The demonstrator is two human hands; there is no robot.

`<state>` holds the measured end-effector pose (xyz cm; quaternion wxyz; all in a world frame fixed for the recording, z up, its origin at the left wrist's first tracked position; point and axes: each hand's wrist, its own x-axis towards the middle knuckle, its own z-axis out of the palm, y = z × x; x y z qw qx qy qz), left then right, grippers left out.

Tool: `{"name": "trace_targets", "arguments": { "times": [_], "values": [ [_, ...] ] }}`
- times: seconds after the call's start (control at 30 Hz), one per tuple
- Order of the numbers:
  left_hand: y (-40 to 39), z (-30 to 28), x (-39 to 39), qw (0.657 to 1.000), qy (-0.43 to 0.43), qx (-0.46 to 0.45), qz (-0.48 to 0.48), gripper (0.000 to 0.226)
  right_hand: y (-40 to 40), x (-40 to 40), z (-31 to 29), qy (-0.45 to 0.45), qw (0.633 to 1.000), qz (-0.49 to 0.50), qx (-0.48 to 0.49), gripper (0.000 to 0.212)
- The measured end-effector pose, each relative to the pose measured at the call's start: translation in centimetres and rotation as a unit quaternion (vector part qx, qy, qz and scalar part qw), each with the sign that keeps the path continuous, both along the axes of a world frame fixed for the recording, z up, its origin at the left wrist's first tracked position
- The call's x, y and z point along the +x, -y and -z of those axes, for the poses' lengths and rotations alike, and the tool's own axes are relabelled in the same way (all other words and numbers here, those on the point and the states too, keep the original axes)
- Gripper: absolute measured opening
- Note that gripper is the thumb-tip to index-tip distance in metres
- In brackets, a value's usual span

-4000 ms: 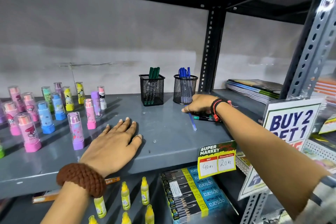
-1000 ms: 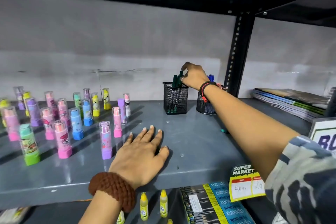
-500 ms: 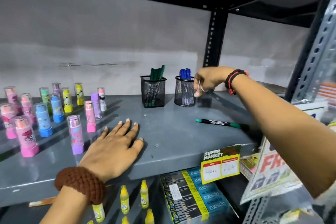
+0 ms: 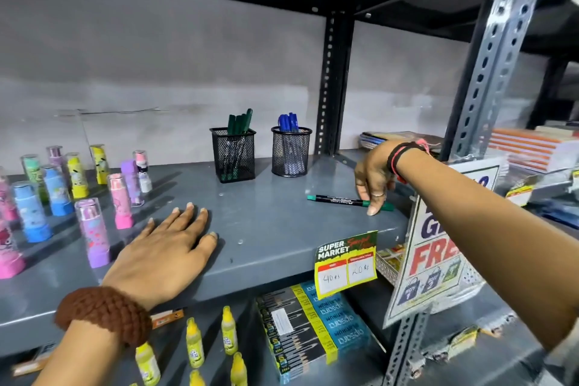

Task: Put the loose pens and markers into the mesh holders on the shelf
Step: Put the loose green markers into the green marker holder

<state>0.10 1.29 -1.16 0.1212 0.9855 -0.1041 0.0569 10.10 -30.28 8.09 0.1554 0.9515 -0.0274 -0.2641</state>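
Grey shelf [image 4: 266, 222]: green marker [image 4: 338, 199] lies flat, right of the round holder [image 4: 291, 152]. Our right hand [image 4: 372, 175] straddles its right end; we can't tell if the pinch is closed. Left hand [image 4: 166, 257] lies flat, released. We'd pinch firmly, tip it upright, and drop it in the square holder [image 4: 234, 155] with the greens.

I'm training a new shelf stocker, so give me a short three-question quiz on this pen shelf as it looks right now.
1. True or false: the left hand grips a marker.
2. The green pens stand in: A) the square mesh holder; B) the round mesh holder; C) neither.
3. Fill in: the loose green marker lies on the shelf, touched by the ____ hand.
Key: 1 false, it lies flat on the shelf; 2 A; 3 the right hand.
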Motion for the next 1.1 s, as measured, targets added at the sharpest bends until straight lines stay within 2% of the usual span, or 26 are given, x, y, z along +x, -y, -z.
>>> {"name": "trace_targets", "arguments": {
  "times": [0.1, 0.3, 0.4, 0.47, 0.57, 0.67, 0.73, 0.87, 0.93, 1.0, 1.03, 1.1],
  "values": [
    [0.1, 0.0, 0.0, 1.000, 0.000, 0.003, 0.000, 0.059, 0.6, 0.5, 0.5, -0.007, 0.998, 0.005, 0.055, 0.017],
    [-0.1, 0.2, 0.2, 1.000, -0.002, 0.004, -0.001, 0.060, -0.4, 1.1, 0.0, 0.042, 0.982, -0.028, 0.184, 0.019],
    [0.1, 0.1, 0.2, 1.000, -0.002, 0.005, -0.003, 0.059, -1.4, 0.9, -1.9, 0.078, 0.954, -0.081, 0.279, 0.015],
    [0.1, 0.1, 0.2, 1.000, -0.001, 0.004, -0.005, 0.059, -2.0, 0.8, -3.6, 0.123, 0.918, -0.124, 0.356, 0.014],
    [0.2, 0.1, 0.1, 1.000, 0.003, 0.000, -0.007, 0.059, -3.2, 1.1, -5.7, 0.251, 0.854, -0.163, 0.426, 0.016],
    [0.2, 0.1, 0.1, 1.000, 0.003, -0.004, -0.009, 0.058, -5.0, 2.4, -7.2, 0.353, 0.764, -0.156, 0.517, 0.031],
    [0.3, 0.1, 0.0, 1.000, 0.005, -0.004, -0.009, 0.058, -6.3, 3.5, -7.7, 0.425, 0.711, -0.155, 0.538, 0.035],
    [0.3, 0.1, 0.0, 1.000, 0.011, -0.010, -0.012, 0.058, -9.4, 6.1, -7.9, 0.542, 0.578, -0.127, 0.597, 0.035],
    [0.3, 0.1, 0.0, 1.000, 0.015, -0.013, -0.014, 0.058, -10.9, 7.5, -7.7, 0.567, 0.547, -0.118, 0.605, 0.032],
    [0.3, 0.1, 0.0, 1.000, 0.019, -0.015, -0.015, 0.058, -12.1, 8.9, -7.1, 0.569, 0.534, -0.107, 0.616, 0.023],
    [0.3, 0.1, 0.1, 1.000, 0.020, -0.017, -0.015, 0.058, -12.5, 9.6, -6.7, 0.571, 0.544, -0.107, 0.606, 0.020],
    [0.2, 0.2, 0.1, 0.999, 0.023, -0.019, -0.015, 0.058, -13.4, 10.7, -5.8, 0.586, 0.594, -0.122, 0.537, 0.021]
  ]
}}
